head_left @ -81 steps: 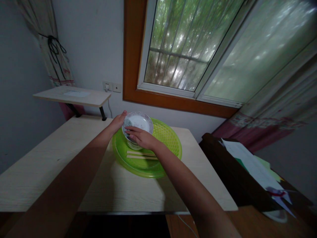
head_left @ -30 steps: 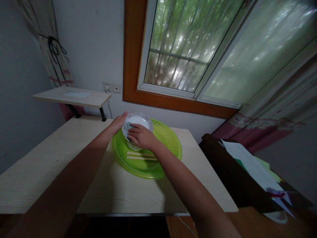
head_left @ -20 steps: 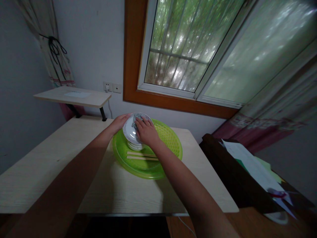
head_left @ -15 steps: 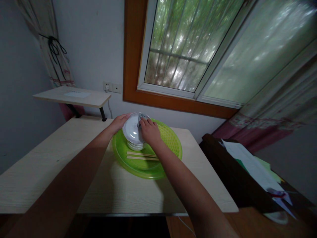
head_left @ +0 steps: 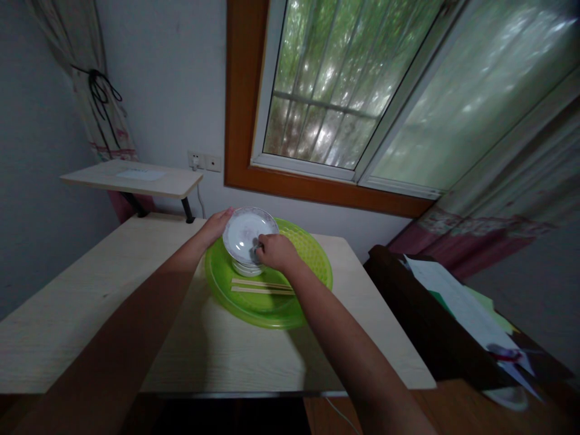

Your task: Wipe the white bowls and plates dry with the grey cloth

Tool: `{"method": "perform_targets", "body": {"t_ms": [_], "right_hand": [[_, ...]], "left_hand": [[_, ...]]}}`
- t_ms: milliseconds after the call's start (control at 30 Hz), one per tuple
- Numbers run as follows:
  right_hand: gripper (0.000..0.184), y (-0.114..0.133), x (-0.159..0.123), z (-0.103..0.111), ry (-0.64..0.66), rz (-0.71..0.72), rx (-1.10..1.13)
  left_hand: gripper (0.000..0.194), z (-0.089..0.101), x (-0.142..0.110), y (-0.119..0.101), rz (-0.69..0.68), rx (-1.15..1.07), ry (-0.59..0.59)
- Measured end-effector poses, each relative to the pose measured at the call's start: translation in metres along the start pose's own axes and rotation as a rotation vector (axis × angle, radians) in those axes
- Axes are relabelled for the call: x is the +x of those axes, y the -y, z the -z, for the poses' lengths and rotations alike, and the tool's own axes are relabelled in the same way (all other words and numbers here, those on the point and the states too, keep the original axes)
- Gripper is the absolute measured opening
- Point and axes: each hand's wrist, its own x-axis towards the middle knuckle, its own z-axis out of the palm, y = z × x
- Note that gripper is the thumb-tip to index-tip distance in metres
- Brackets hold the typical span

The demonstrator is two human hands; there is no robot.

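A white plate (head_left: 242,232) with a patterned rim is tilted toward me above a small stack of white dishes (head_left: 247,270). My left hand (head_left: 218,226) grips its upper left edge, the fingers partly hidden behind it. At the plate's lower right, my right hand (head_left: 277,251) is closed around a grey cloth (head_left: 257,248), of which only a little shows against the plate's face. The dishes stand on a round green tray (head_left: 267,319) with a textured surface. Pale chopsticks (head_left: 260,287) lie across the tray below the stack, their right ends behind my right forearm.
The tray sits on a pale wooden table (head_left: 181,362). A raised shelf (head_left: 136,177) with a paper on it stands at the back left. Behind the table is a window (head_left: 335,109) with a wooden frame. Papers (head_left: 457,296) lie on a dark surface to the right.
My right hand has moved with the cloth from the plate's upper right down to its lower right, uncovering more of its face. My left hand keeps its grip; the plate has turned slightly.
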Motion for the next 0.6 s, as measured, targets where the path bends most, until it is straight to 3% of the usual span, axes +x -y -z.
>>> {"method": "perform_targets", "body": {"t_ms": [200, 333, 467, 600], "right_hand": [[0.029, 0.004, 0.003, -0.008, -0.035, 0.33, 0.392], [0.033, 0.01, 0.011, -0.015, -0.062, 0.414, 0.576], [0.039, 0.016, 0.018, -0.02, -0.119, 0.551, 0.578], [0.052, 0.019, 0.023, -0.024, -0.198, 0.581, 0.391]], "left_hand": [[0.092, 0.0, 0.0, -0.002, 0.043, -0.05, 0.063], [0.098, -0.001, 0.002, -0.001, 0.073, -0.089, 0.067], [0.1, -0.001, 0.003, -0.001, 0.118, -0.069, 0.036], [0.098, 0.0, 0.009, 0.006, 0.125, -0.12, 0.064]]}}
